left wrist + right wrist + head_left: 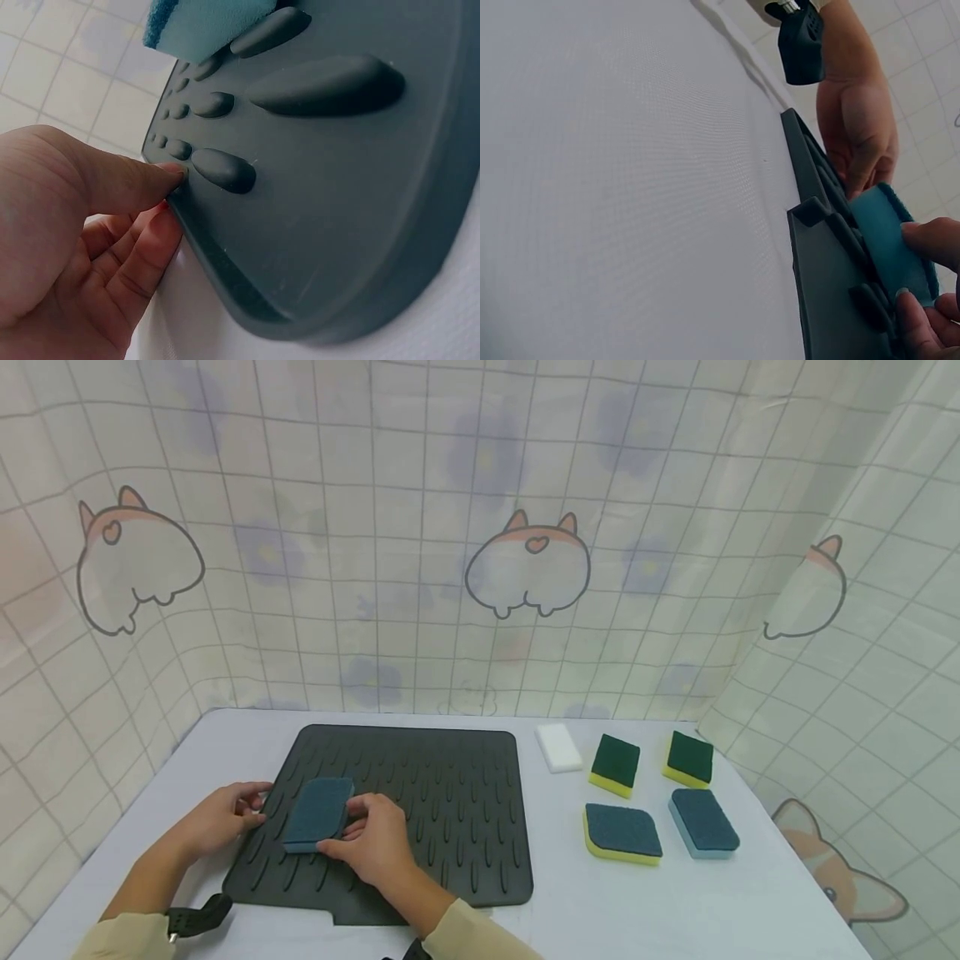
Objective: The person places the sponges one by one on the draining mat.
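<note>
A dark grey ribbed drying mat [457,814] lies on the white table. My left hand [221,818] pinches its left edge, with the thumb [154,182] on top and the fingers curled underneath in the left wrist view. Over the mat's left part is a blue sponge [318,810] with a darker scouring face up. My right hand [378,839] grips this sponge by its right side and near corner, thumb and fingers on its edges. Its lighter blue foam side [885,232] shows in the right wrist view, close over the mat's ridges.
Right of the mat lie a white sponge [558,747], two green-and-yellow sponges [617,762] [690,757], a blue-and-yellow sponge [622,831] and another blue sponge [703,820]. A tiled-pattern curtain [420,635] hangs behind the table [570,893].
</note>
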Motion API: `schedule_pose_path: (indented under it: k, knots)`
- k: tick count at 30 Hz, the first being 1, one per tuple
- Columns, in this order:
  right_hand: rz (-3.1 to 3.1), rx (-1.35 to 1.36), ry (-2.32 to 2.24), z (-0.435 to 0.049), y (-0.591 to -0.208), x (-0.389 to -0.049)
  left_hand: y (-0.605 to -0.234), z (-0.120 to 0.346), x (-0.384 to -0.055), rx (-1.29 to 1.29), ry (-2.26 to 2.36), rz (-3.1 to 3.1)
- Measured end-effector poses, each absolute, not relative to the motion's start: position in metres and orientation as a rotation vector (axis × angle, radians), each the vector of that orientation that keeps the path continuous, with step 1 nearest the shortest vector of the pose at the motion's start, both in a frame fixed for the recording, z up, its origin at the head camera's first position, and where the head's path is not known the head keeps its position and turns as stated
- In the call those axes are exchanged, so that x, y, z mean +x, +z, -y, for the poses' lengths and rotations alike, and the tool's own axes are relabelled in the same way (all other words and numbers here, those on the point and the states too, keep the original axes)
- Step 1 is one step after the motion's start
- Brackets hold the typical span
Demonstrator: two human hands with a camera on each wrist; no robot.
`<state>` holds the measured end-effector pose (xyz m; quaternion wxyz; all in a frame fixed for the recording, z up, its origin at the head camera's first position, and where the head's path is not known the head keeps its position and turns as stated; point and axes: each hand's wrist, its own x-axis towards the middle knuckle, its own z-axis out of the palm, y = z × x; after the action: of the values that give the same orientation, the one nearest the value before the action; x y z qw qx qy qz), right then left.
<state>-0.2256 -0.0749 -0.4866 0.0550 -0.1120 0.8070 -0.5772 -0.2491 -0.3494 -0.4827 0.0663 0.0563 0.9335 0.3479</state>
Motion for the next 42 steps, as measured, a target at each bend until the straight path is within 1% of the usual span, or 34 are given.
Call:
schedule_pose_path:
  k: [30, 42]
  knots:
    - [-2.352, -0.308, -1.827, 0.076, -0.489, -0.227, -0.484, 0.350, -0.249, 0.166, 1.041, -2.802]
    - [-2.286, -0.351, -1.840, 0.063, -0.486, -0.225, -0.484, 0.349, -0.248, 0.166, 1.042, -2.809]
